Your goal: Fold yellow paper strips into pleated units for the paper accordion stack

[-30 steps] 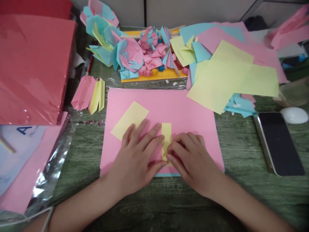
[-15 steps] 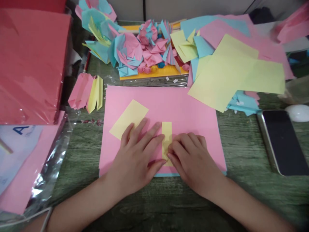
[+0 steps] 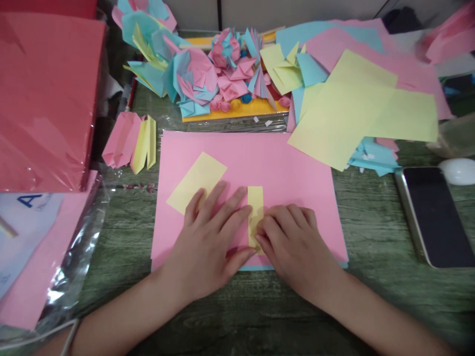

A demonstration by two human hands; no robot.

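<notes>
A narrow yellow paper strip point(image 3: 255, 196) stands upright in view on a stack of pink paper point(image 3: 241, 155). My left hand point(image 3: 210, 242) lies flat with its fingers spread; its index fingertip and thumb touch the strip's left side and lower end. My right hand point(image 3: 295, 240) is curled, thumb and index finger pressed together at the strip's lower right edge. Its fingertips partly hide that edge. Beside the strip, a yellow rectangle of paper point(image 3: 196, 180) lies tilted, its lower corner under my left fingers.
Folded pink and yellow papers point(image 3: 124, 141) lie left of the stack. Behind are a heap of origami pieces point(image 3: 200, 74) and loose yellow sheets point(image 3: 345, 109). A phone point(image 3: 438, 217) lies at right, a red plastic-wrapped pack point(image 3: 48, 99) at left.
Both hands stay almost in place at the strip. The whole view has shifted very slightly, with things appearing a little further left.
</notes>
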